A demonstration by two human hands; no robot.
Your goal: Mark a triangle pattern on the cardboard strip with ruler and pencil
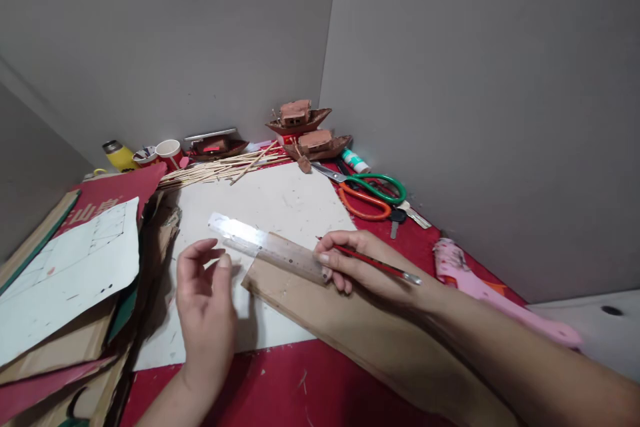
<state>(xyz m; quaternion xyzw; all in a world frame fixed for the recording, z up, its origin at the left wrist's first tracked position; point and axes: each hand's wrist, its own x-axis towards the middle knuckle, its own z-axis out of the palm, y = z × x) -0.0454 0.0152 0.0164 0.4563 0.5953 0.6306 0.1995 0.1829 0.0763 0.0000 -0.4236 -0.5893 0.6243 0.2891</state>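
Observation:
A clear ruler (260,240) lies slanted over a brown cardboard strip (345,327), its left end reaching past the strip above a white sheet (300,193). My right hand (370,261) is closed on the ruler's right end and also holds a red and black pencil (383,261), whose metal-capped end points right. Just left of the strip's end hovers my left hand (207,303), its fingers curled but apart with nothing between them. Whether the ruler touches the cardboard along its length I cannot tell.
Stacked cardboard with a drawn paper (75,267) rises at left. Behind are thin sticks (220,170), cups (169,152), a yellow bottle (119,156) and brown model boats (300,119). Scissors (373,190), keys (396,223) and a pink glue gun (505,300) lie right, near grey walls.

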